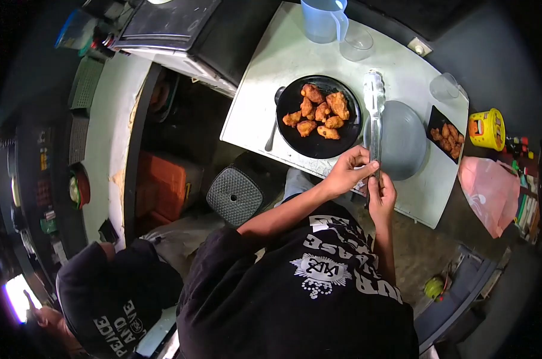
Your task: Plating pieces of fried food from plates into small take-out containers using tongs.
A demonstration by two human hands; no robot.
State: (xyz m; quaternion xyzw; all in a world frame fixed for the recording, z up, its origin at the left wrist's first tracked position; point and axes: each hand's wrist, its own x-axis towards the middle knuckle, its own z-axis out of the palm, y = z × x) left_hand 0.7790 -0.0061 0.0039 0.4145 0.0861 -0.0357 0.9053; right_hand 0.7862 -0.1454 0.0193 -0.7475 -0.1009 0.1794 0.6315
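Both my hands are on a pair of metal tongs (375, 121), whose scalloped tips point away from me. My left hand (352, 169) pinches the tongs' handle with thumb and fingers. Just below it, my right hand (380, 193) grips the handle's near end. A grey plate (399, 139) lies beneath and to the right of the tongs. At the left sits a round black plate (318, 150) with several pieces of fried chicken (321, 108). A fork or spoon (271, 134) lies partly under that plate's left side; its head is hidden.
The white table (253, 114) also bears a blue plastic jug (323, 22), clear cups (357, 44) and a black dish of chicken pieces (447, 137). A yellow tub (487, 129) and a pink plastic bag (488, 193) are at the right. A stool (235, 196) stands left; another person (114, 287) is at lower left.
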